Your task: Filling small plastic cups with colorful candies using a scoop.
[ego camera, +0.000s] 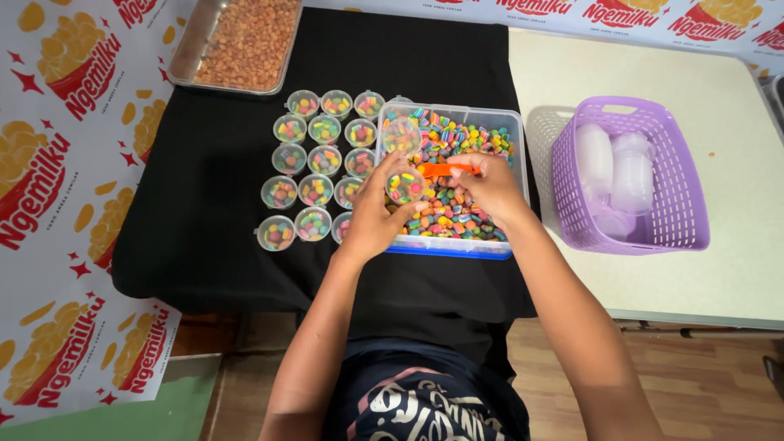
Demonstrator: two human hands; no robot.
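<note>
Two hands meet in the middle of the frame, over a clear plastic tub [513, 122] full of small candies in many colours. The left hand [369, 219] is curled around a small clear cup [405, 185]. It holds the cup up over the left part of the tub, and some candies are in it already. The right hand [490, 186] is closed around the handle of an orange scoop [445, 170].

The scoop lies flat, and its long side runs left to right. The scoop end points left, right at the cup, and it sits just beside the cup's rim. So the cup is to the left of the right hand, very near. I cannot tell if the scoop touches the cup.

To the left of the tub, on the black cloth [204, 229], stand many filled cups [312, 159] in neat rows. They are just beside the left hand. At the upper left is a metal tray [186, 57] of brown bits. At the right, on a pale table [735, 269], sits a purple basket [686, 220] with clear empty tubs inside, well apart from both hands.
</note>
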